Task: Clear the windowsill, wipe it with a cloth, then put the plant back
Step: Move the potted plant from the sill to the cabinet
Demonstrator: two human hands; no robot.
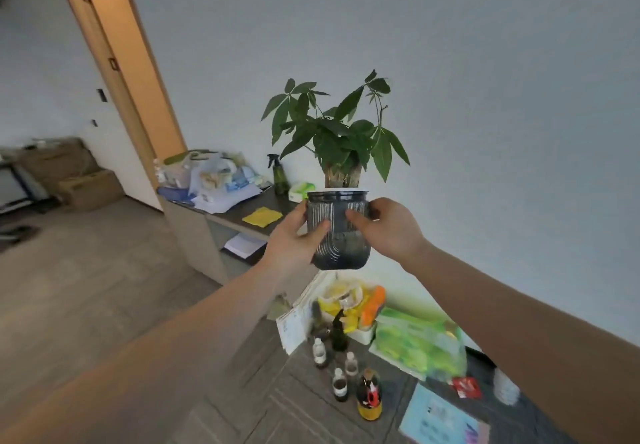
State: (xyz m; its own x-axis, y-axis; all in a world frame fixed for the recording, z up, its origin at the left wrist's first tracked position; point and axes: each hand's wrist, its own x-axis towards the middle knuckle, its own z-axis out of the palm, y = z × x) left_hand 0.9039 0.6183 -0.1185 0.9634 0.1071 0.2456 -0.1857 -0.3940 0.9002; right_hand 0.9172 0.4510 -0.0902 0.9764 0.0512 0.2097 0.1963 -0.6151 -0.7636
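Observation:
A green leafy plant (337, 132) stands in a dark ribbed pot (341, 235), held up in the air in front of a pale wall. My left hand (294, 235) grips the pot's left side and my right hand (388, 225) grips its right side. A yellow cloth (262, 216) lies on the dark ledge (239, 215) behind the pot, to the left. A dark spray bottle (280, 175) and a green tissue pack (302, 190) stand on the same ledge.
Papers and bags (211, 177) pile up at the ledge's far end by the doorway. On the floor below the pot sit several small bottles (341, 367), a green plastic bag (419, 343), snack packets (349, 301) and a blue sheet (440, 419). Cardboard boxes (72, 173) stand at left.

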